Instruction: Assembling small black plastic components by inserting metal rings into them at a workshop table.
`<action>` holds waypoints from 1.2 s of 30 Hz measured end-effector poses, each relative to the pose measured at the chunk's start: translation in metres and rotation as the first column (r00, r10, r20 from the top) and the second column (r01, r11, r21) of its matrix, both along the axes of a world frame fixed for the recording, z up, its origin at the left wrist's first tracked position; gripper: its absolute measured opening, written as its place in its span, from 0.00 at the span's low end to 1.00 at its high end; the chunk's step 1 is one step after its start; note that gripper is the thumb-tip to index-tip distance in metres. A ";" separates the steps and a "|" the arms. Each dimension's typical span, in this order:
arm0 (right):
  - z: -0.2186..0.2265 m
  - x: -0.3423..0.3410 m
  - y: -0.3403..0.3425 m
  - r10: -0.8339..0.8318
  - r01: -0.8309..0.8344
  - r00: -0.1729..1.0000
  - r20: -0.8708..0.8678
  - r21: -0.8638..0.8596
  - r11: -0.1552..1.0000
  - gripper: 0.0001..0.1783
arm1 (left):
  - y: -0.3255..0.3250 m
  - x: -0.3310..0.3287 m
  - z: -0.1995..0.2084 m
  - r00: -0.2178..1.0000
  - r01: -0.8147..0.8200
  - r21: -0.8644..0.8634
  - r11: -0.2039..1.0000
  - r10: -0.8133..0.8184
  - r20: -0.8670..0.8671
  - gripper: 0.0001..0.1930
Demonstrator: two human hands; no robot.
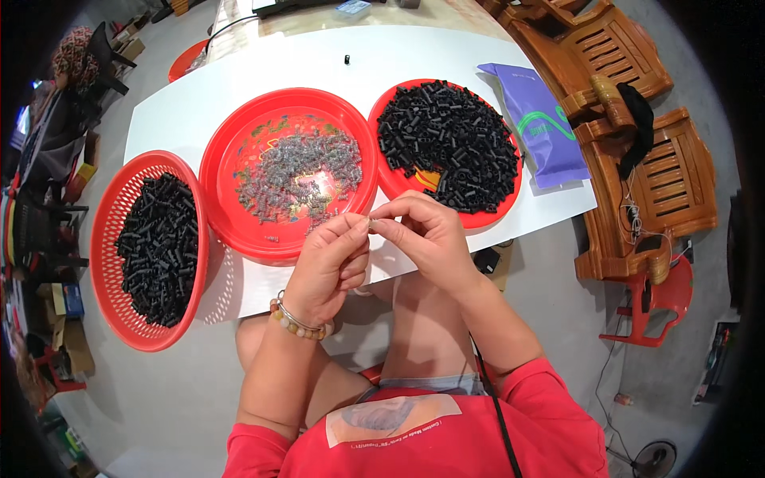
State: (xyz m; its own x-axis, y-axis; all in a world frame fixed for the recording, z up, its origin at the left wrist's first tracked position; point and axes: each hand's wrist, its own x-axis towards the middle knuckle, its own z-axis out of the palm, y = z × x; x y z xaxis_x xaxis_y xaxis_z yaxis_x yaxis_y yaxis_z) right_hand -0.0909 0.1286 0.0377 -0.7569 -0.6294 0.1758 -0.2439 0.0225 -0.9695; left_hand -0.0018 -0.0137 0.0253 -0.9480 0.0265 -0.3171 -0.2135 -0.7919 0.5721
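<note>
My left hand (336, 251) and my right hand (424, 237) meet fingertip to fingertip over the near edge of the white tabletop. Both are closed in a pinch on something tiny, mostly hidden by the fingers; it looks small and pale, but its kind cannot be made out. Just beyond my hands lies a red round tray (231, 219) holding a heap of small clear pieces (307, 163). To its right a red plate (480, 219) carries a pile of short black cylindrical parts (446, 131). At the left, a red perforated basket (107, 267) is filled with longer black parts (162, 247).
A purple packet (535, 119) lies on the right of the white tabletop (430, 56). One small black piece (347, 59) stands near the far side. Wooden chairs (665, 183) and a red plastic stool (663, 299) are to the right. A black cord (496, 406) hangs down my front.
</note>
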 end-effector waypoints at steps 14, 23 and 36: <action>-0.007 0.009 -0.001 -0.138 0.133 0.984 -0.113 -0.056 0.990 0.06 | -0.005 -0.002 -0.006 0.951 -0.244 0.302 0.921 0.288 -0.108 0.18; -0.011 0.027 -0.014 -0.101 0.112 0.809 -0.578 -0.017 0.994 0.09 | -0.002 -0.003 -0.006 0.945 -0.227 0.378 0.898 0.297 -0.137 0.15; -0.009 0.027 -0.019 -0.131 0.219 0.672 -0.729 0.027 0.975 0.09 | 0.002 -0.003 -0.006 0.944 -0.223 0.336 0.915 0.289 -0.161 0.18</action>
State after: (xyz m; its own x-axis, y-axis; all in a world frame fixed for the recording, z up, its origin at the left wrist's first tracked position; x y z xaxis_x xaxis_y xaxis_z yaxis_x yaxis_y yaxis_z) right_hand -0.0635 0.1095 0.0287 -0.5222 -0.5463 0.6549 -0.8448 0.2265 -0.4847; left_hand -0.0047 -0.0115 0.0189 -0.9780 -0.1608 -0.1326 0.1151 -0.9472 0.2992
